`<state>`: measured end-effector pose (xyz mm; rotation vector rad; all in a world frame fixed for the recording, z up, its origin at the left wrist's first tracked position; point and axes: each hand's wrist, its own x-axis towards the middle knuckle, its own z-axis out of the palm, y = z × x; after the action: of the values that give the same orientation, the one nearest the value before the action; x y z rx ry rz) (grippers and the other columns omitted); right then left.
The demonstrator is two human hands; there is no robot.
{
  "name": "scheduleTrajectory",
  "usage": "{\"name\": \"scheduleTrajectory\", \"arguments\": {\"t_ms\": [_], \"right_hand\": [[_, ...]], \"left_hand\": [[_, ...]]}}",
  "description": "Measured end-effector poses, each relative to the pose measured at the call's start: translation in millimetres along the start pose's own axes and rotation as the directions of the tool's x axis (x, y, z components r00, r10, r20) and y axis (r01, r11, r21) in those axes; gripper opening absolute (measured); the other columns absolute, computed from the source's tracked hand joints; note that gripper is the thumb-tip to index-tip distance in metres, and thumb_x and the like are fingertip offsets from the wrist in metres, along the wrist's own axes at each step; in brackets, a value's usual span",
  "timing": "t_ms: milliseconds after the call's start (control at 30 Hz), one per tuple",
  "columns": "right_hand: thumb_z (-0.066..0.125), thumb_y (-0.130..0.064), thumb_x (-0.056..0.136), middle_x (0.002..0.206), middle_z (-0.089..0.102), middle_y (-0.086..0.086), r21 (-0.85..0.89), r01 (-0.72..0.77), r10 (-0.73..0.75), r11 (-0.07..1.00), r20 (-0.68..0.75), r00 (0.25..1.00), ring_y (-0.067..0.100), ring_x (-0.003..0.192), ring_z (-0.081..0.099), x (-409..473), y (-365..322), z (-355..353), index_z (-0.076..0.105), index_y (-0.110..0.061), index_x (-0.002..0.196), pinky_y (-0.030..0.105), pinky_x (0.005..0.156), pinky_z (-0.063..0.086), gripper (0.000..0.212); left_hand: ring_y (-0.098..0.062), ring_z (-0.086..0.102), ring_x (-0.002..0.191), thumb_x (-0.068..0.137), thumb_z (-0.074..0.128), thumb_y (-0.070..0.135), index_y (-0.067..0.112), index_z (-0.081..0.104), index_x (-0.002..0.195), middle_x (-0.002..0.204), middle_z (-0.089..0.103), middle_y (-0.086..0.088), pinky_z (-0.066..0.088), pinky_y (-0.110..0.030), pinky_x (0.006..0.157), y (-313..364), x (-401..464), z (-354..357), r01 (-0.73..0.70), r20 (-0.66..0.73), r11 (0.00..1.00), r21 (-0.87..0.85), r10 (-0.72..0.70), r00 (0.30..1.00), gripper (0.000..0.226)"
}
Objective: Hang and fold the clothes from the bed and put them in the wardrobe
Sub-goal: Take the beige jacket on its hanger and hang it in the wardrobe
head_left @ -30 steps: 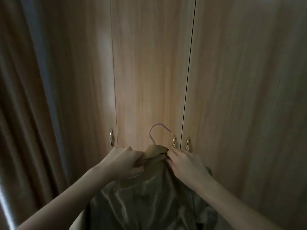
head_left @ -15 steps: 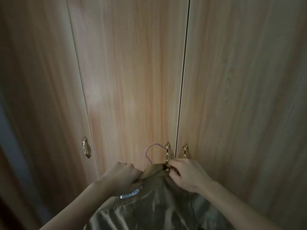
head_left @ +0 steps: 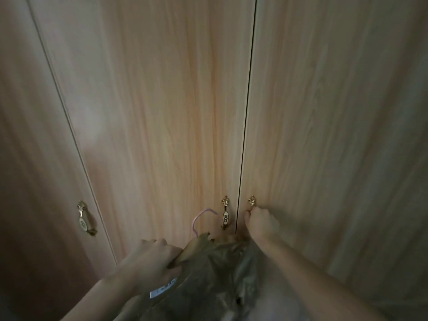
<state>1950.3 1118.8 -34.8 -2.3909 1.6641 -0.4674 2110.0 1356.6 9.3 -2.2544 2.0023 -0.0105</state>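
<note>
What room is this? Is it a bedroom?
Probably a bedroom, right in front of a closed wardrobe. You can see tall wooden doors with gold handles, and the left hand holds an olive garment on a pink hanger.

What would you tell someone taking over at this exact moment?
Left hand grips the olive garment at its collar, on the pink hanger.
Right hand is curled on the right door's handle.
Wardrobe doors are shut.
Done: garment is on its hanger.
Left: pull the door open, hang the garment inside. The bed and any other clothes are out of view.
</note>
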Motion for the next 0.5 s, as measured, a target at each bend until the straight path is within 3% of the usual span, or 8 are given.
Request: {"name": "scheduleTrajectory", "arguments": {"t_ms": [167, 333, 500], "right_hand": [[0.040, -0.035, 0.098, 0.100, 0.071, 0.012, 0.026, 0.013, -0.012, 1.000, -0.042, 0.999, 0.032, 0.096, 0.067, -25.7, 7.3, -0.9, 0.067, -0.014, 0.104, 0.035, 0.076, 0.051, 0.035], [0.037, -0.037, 0.100, 0.096, 0.070, 0.012, 0.076, 0.060, -0.056, 0.995, -0.052, 0.997, 0.033, 0.094, 0.067, -82.7, 44.1, -12.4, 0.058, -0.015, 0.109, 0.035, 0.070, 0.048, 0.032], [0.037, -0.037, 0.099, 0.085, 0.068, 0.007, 0.078, 0.102, -0.097, 0.992, -0.063, 0.993, 0.028, 0.084, 0.068, -138.3, 96.9, -29.5, 0.057, -0.018, 0.111, 0.036, 0.067, 0.050, 0.029]], "left_hand": [[0.001, 0.044, 0.064, 0.096, 0.040, 0.046, 0.033, 0.062, 0.111, 0.069, 0.043, 0.020, 0.029, -0.013, 0.060, 6.2, -13.8, 17.1, 0.040, 0.058, 0.994, -0.106, -0.034, 0.998, 0.029], [-0.008, 0.055, 0.079, 0.091, 0.041, 0.052, 0.031, 0.063, 0.099, 0.081, 0.057, 0.013, 0.047, -0.026, 0.077, 25.1, -28.9, 32.9, 0.083, 0.100, 0.985, -0.152, -0.068, 0.993, 0.032], [0.004, 0.056, 0.068, 0.097, 0.042, 0.046, 0.037, 0.054, 0.087, 0.073, 0.055, 0.019, 0.034, -0.011, 0.056, 83.3, -36.8, 27.0, 0.092, 0.118, 0.968, -0.234, -0.066, 0.991, 0.018]]}}
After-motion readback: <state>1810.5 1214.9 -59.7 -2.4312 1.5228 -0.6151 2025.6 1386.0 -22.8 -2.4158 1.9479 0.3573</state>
